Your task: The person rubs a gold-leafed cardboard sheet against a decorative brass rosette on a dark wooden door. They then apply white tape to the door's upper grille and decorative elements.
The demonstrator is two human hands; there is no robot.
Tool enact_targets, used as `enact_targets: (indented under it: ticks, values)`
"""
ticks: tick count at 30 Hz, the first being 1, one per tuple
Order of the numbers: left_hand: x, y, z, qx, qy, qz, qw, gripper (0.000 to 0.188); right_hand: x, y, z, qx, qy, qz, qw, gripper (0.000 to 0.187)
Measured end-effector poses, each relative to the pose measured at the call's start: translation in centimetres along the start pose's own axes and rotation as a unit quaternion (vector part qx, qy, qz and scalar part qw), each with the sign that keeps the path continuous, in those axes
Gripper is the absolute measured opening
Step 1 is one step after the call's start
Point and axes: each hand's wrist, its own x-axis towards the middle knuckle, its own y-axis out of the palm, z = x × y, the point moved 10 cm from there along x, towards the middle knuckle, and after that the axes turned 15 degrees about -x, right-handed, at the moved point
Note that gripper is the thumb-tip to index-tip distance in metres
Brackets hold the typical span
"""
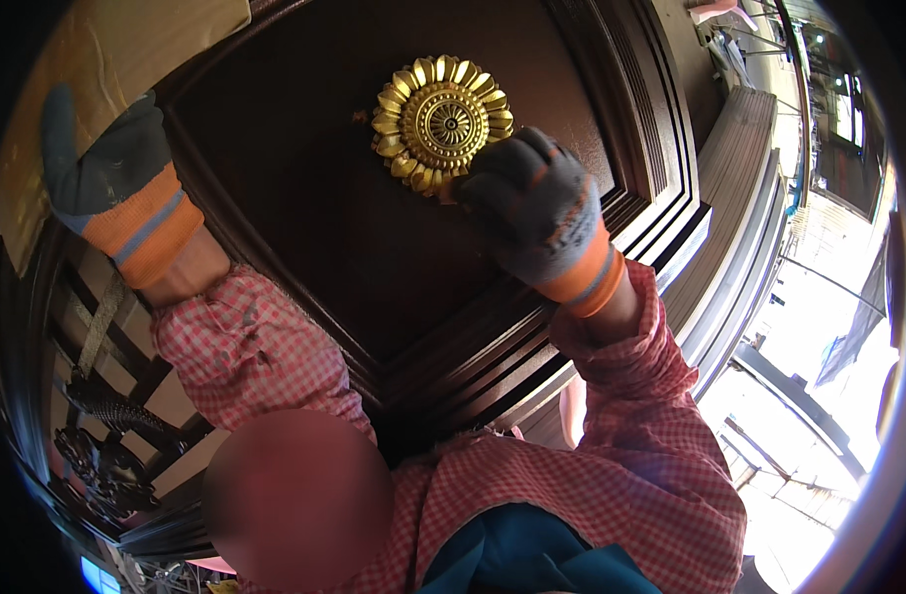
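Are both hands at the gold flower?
No: only the right hand is at the gold flower, by its lower right rim, while the left hand is at the brown sheet.

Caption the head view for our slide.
Gloved right hand at gold flower ornament on dark panel; gloved left hand at brown sheet.

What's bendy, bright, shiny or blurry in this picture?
Head view: the fisheye lens curves the dark frame; head view: glare whitens the right side; head view: the gold flower glints; head view: a round blurred patch sits lower left.
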Motion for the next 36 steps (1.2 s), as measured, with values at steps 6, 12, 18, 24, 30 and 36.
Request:
enact_targets:
  ticks: [6,12,18,24,30,36]
  values:
    - [-0.2,0.4,-0.4,0.058,0.023,0.007,0.998,0.067,0.9,0.6,-0.3,-0.027,0.02,-0.002,0.999,0.019]
    - [0.1,-0.2,0.1,0.047,0.013,0.018,0.999,0.066,1.0,1.2,-0.1,-0.067,-0.009,-0.038,0.997,0.019]
    - [-0.5,-0.2,-0.2,0.13,0.051,0.016,0.99,0.061,1.3,1.2,1.7,-0.043,-0.026,0.002,0.999,0.02]
    - [0.0,-1.0,0.8,-0.039,0.013,-0.024,0.999,0.056,1.8,0.6,1.7,-0.026,-0.018,-0.012,0.999,0.019]
    - [-0.5,-0.4,0.2,0.039,0.036,0.002,0.999,0.057,2.3,2.0,0.4,-0.054,0.038,0.013,0.998,0.013]
    - [-0.7,-0.3,-0.3,0.021,0.02,-0.037,0.999,0.054,2.8,2.2,1.7,-0.107,-0.015,0.041,0.993,0.017]
